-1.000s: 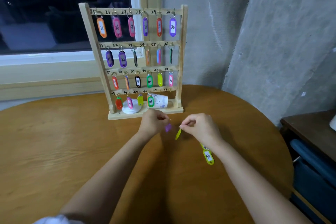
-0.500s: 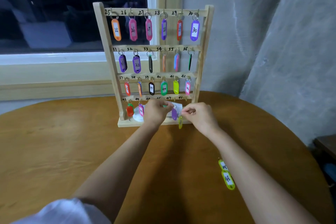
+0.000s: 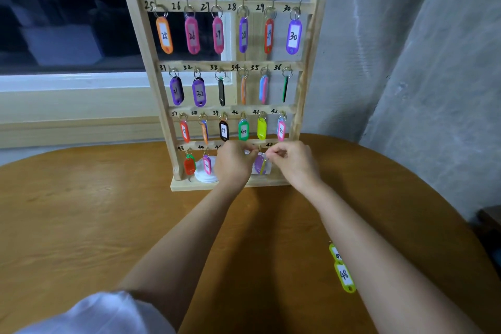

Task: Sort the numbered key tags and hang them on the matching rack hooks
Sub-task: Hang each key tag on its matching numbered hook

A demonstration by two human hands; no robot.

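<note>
A wooden key rack (image 3: 309, 68) with numbered hooks stands at the back of the round table, most hooks carrying coloured tags. Both hands are up at its bottom row. My left hand (image 3: 233, 163) pinches the ring of a purple tag (image 3: 259, 163) near the hooks right of 44. My right hand (image 3: 292, 161) pinches the ring of a yellow-green tag (image 3: 263, 168) hanging edge-on beside the purple one. The hands hide the middle hooks of that row. Two yellow-green tags (image 3: 343, 271), one marked 48, lie on the table beside my right forearm.
Red (image 3: 189, 165) and pink (image 3: 207, 164) tags hang on hooks 43 and 44. A stack of white discs (image 3: 202, 175) sits on the rack's base. A window lies behind on the left, a concrete wall on the right. A dark cabinet edge (image 3: 488, 219) shows at the far right.
Both hands have carried their tags from above the table up to the rack's bottom row. The view has moved closer to the rack.
</note>
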